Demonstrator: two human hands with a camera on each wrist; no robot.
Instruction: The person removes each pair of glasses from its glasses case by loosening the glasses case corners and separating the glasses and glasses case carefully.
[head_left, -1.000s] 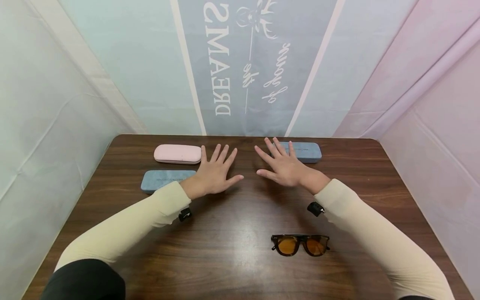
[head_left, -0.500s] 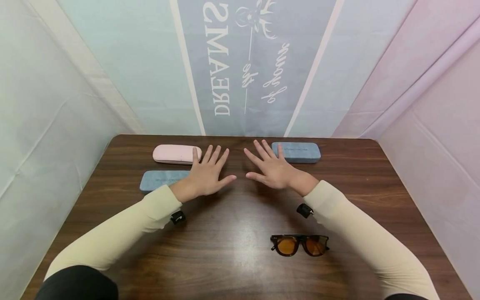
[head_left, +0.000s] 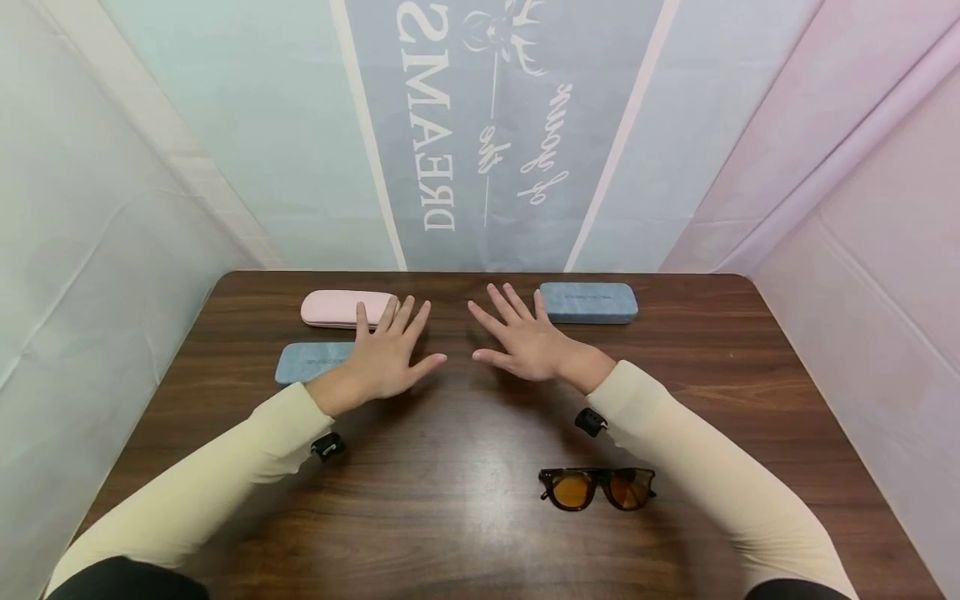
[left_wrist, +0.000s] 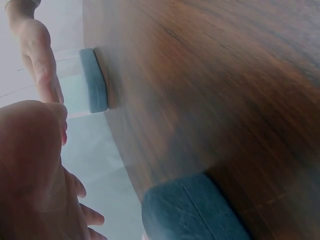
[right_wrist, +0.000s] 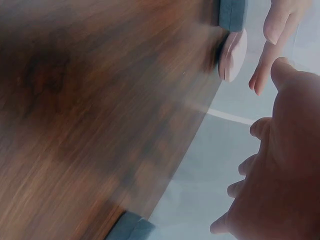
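Note:
My left hand (head_left: 378, 358) hovers palm down with fingers spread, holding nothing. It partly covers the pink glasses case (head_left: 341, 308) and the near blue glasses case (head_left: 311, 362) in the head view. The left wrist view shows a gap between that hand and the near blue case (left_wrist: 190, 210). My right hand (head_left: 528, 343), also spread and holding nothing, is raised above the table beside the far blue glasses case (head_left: 588, 302). Sunglasses (head_left: 597, 488) with amber lenses and a dark frame lie folded near the right forearm.
The dark wooden table (head_left: 450, 533) has rounded far corners. Behind it hangs a blue-grey cloth (head_left: 502, 242) with white lettering, and pale cloth walls (head_left: 847, 275) stand at both sides. Small black devices (head_left: 591, 421) sit at both wrists.
Both hands have drifted left with fingers still spread, uncovering the far blue case and covering more of the pink one. The view has shifted slightly; the cases and sunglasses stay in place.

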